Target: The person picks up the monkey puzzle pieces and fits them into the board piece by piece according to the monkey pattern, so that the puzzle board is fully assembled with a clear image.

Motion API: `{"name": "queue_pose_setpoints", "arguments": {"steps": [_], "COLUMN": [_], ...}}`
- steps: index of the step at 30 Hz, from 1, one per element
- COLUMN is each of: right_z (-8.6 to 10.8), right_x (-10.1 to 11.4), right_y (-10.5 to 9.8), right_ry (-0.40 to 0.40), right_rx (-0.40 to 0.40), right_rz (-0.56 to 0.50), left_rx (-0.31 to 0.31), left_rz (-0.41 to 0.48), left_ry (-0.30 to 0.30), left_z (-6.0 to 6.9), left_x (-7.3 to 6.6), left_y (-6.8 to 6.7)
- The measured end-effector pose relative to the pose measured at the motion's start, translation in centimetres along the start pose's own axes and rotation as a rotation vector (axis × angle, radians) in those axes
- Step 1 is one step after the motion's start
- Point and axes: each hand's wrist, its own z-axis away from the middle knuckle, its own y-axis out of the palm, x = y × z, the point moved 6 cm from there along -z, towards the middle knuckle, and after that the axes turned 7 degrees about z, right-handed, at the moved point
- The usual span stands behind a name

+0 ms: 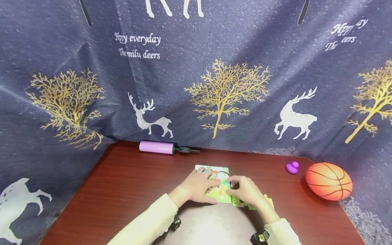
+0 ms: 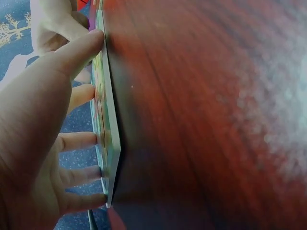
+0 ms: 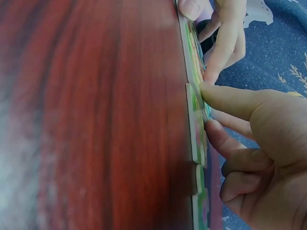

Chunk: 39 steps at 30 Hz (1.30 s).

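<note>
A colourful picture puzzle lies on the table. My left hand is spread over its left part; in the left wrist view the fingertips of the left hand rest on the thin board. At the puzzle's right edge is my right hand. The right wrist view shows thumb and forefinger of the right hand pinching a thin, tilted puzzle piece. Green pieces lie beside the board, partly under the right hand. The picture is partly hidden by the hands.
A purple pump with a black end lies at the table's back left. At the right are a small purple duck and an orange basketball. A dark cloth with trees and deer hangs behind the table.
</note>
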Motion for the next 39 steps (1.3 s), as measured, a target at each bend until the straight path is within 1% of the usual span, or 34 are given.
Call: {"name": "queue_pose_setpoints", "arguments": {"steps": [4,9,12,18,21,24,27,30,35,37,39], "right_z": [0.7,1.7,2.3,3.2,3.3,3.3,3.4,3.5,3.7,3.7,3.7], "right_x": [0.0,-0.6,-1.1,-2.1,-2.4,-2.8,-2.8,-2.7,-2.3,-2.2,-2.2], "right_y": [-0.5,-1.5,-2.1,-2.4,-2.3,-2.2,-2.0,-1.9,-2.0,-2.1,-2.2], "right_ry": [-0.048,-0.12,-0.144,-0.157,-0.148,-0.139,-0.131,-0.118,-0.118,-0.122,-0.119], "right_rx": [0.018,0.01,0.006,0.045,0.06,0.06,0.061,0.07,0.075,0.074,0.073], "right_rz": [0.013,0.067,0.093,0.093,0.102,0.107,0.109,0.113,0.123,0.12,0.118], "left_rx": [-0.004,-0.015,-0.013,0.026,0.031,0.022,0.016,0.002,0.011,0.02,0.018], "left_rz": [0.002,0.013,0.025,0.074,0.118,0.146,0.158,0.171,0.192,0.202,0.214], "left_ry": [0.008,0.028,0.031,-0.004,-0.014,-0.01,-0.004,-0.004,-0.037,-0.05,-0.051], "left_z": [0.0,0.1,0.1,0.4,0.5,0.6,1.2,2.2,4.0,4.4,4.5], "left_x": [0.1,0.2,0.3,0.6,0.8,1.0,1.4,1.9,3.3,3.9,4.3], "left_y": [0.0,0.0,-0.1,-0.3,-0.2,0.1,0.4,0.4,0.1,0.1,0.1]}}
